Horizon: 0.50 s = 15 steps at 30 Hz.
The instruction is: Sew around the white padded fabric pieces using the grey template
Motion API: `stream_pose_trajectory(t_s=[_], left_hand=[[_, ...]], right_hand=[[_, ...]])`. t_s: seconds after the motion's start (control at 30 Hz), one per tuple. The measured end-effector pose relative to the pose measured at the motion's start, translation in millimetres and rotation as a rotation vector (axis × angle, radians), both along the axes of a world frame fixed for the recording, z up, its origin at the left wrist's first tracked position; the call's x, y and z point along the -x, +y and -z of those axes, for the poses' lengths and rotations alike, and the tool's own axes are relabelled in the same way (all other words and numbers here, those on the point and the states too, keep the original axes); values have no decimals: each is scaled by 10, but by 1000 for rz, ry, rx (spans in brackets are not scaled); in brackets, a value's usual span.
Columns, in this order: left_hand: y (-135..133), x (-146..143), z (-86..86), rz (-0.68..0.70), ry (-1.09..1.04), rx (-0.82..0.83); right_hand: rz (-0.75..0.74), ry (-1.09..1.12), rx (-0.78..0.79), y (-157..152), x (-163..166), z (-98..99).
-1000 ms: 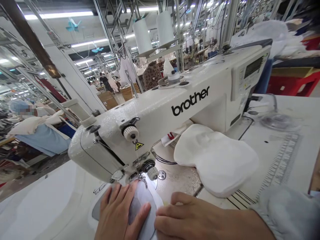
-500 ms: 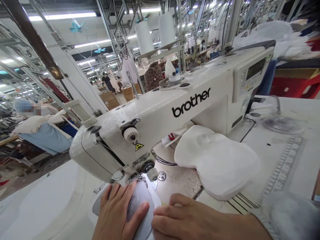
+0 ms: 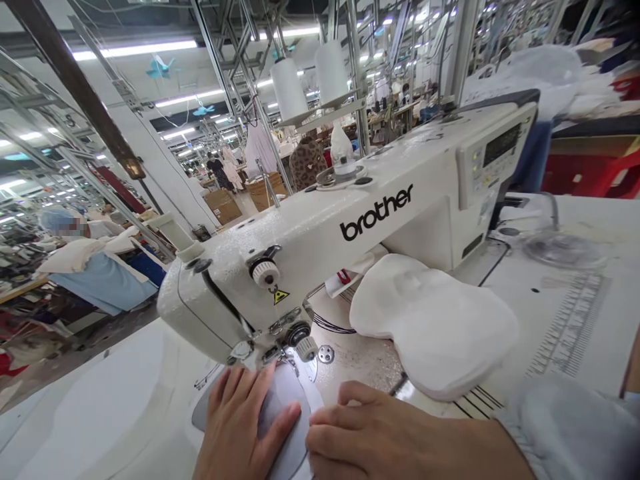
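A white sewing machine [image 3: 320,230] stands in front of me, its needle area lit. Under the presser foot lies a smooth grey curved piece [image 3: 283,397] with white fabric [image 3: 313,395] along its right edge. My left hand [image 3: 243,423] rests flat on the grey piece, fingers stretched toward the needle and thumb apart. At the right edge, my right hand [image 3: 370,430] has its fingers curled and pinched on the white fabric; its fingertips are partly hidden. To the right, a white padded shape like a bra cup [image 3: 435,327] lies on the machine bed.
A ruler scale [image 3: 570,323] is marked on the tabletop at right, near a clear round dish [image 3: 565,248]. Thread cones [image 3: 289,90] stand behind the machine. White material [image 3: 90,407] covers the left side. A person in a blue cap [image 3: 56,221] sits far left.
My view has shifted slightly, so the machine head appears a little farther right. Both hands keep nearly the same place and grip on the pieces.
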<state>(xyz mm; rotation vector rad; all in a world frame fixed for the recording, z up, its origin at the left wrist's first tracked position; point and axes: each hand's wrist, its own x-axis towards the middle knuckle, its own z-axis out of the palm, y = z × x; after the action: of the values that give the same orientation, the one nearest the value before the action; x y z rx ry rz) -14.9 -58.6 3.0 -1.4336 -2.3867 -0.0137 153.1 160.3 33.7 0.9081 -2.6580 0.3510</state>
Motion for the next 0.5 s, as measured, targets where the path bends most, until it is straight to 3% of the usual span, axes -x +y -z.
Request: stream_pose_trajectory(t_s=[0.1,0.27,0.5], left_hand=[[51,-84,-114,36,-97,-62],[132,-214,-290,235,-175,-125],[123,-124,-206,248,-101,-174]], right_hand=[[-37,-3,-27,8,22,-15],[-52,20,-61,24,28,-80],[-68,-29,-99,88,96,-164]])
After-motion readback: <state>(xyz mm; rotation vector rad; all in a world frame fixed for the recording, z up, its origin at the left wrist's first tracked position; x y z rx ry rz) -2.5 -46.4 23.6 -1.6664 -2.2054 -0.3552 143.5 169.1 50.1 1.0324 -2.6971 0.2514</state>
